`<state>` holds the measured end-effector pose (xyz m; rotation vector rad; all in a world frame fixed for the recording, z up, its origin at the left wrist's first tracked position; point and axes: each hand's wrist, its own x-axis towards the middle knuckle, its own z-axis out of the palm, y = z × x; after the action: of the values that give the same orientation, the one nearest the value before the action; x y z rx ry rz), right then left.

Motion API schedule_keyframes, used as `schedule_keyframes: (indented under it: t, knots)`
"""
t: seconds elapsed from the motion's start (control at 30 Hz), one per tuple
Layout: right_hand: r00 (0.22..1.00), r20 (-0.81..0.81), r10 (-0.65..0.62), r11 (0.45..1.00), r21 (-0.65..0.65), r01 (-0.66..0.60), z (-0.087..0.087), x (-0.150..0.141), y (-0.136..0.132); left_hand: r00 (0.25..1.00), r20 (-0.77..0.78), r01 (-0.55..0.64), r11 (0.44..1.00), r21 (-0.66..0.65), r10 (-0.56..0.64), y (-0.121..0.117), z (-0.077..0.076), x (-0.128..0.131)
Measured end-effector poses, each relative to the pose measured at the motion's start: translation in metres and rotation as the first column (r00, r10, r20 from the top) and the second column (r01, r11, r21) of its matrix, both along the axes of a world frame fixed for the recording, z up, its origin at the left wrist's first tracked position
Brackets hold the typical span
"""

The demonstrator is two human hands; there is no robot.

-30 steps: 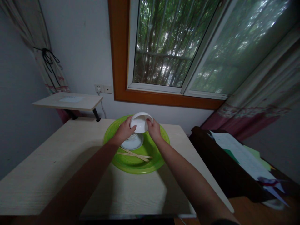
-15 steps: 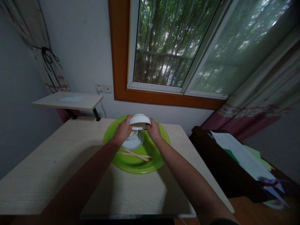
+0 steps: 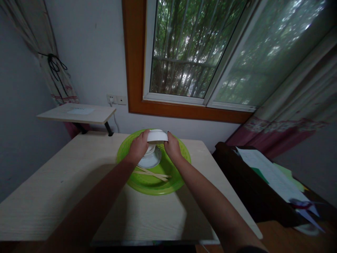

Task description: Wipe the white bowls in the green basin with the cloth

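Between my two hands a white bowl [image 3: 157, 135] is held up, its base turned upward and its opening down. My left hand [image 3: 139, 144] grips its left side and my right hand [image 3: 172, 144] its right side, both closed on the rim. Below it lies a big green basin [image 3: 171, 189] on the table. Inside the basin a white plate [image 3: 151, 161] carries another white bowl [image 3: 149, 150], partly hidden by my left hand and the held bowl. Several wooden chopsticks [image 3: 155, 174] lie crossed in the basin's near part.
The pale wooden table [image 3: 155, 218] reaches toward the wall under the window [image 3: 195, 52]. A small raised shelf [image 3: 97, 114] stands at the table's back left. Right of the table, a dark brown piece of furniture [image 3: 244, 179] bears papers [image 3: 271, 172].
The held bowl has tilted, so that less of its inside shows, and it sits slightly lower. Both hands keep their hold in nearly the same place.
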<state>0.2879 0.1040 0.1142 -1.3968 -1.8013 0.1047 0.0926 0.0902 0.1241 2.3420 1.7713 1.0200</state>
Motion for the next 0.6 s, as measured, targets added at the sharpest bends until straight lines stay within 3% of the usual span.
schedule_keyframes:
  t: [0.13, 0.27, 0.33, 0.43, 0.6]
  knots:
    - [0.982, -0.182, 0.038, 0.996, -0.069, -0.052, -0.007, 0.002, 0.008, 0.997, 0.071, 0.034, 0.999, 0.019, -0.035, 0.004, -0.001, -0.001]
    - [0.875, -0.482, 0.043, 0.963, -0.213, -0.164, -0.016, 0.001, 0.017, 0.989, 0.131, 0.061, 0.998, 0.026, -0.064, 0.007, -0.002, -0.001]
    - [0.83, -0.557, 0.03, 0.942, -0.262, -0.21, -0.019, -0.001, 0.019, 0.986, 0.157, 0.062, 0.998, -0.006, -0.06, 0.008, -0.003, -0.001]
    - [0.842, -0.539, 0.018, 0.936, -0.287, -0.203, -0.02, -0.002, 0.021, 0.981, 0.191, 0.039, 0.997, -0.061, -0.026, 0.008, -0.003, -0.001]
    - [0.951, -0.305, 0.05, 0.982, -0.161, -0.103, -0.016, 0.001, 0.019, 0.982, 0.188, 0.035, 0.996, -0.079, -0.02, 0.005, -0.001, -0.001]
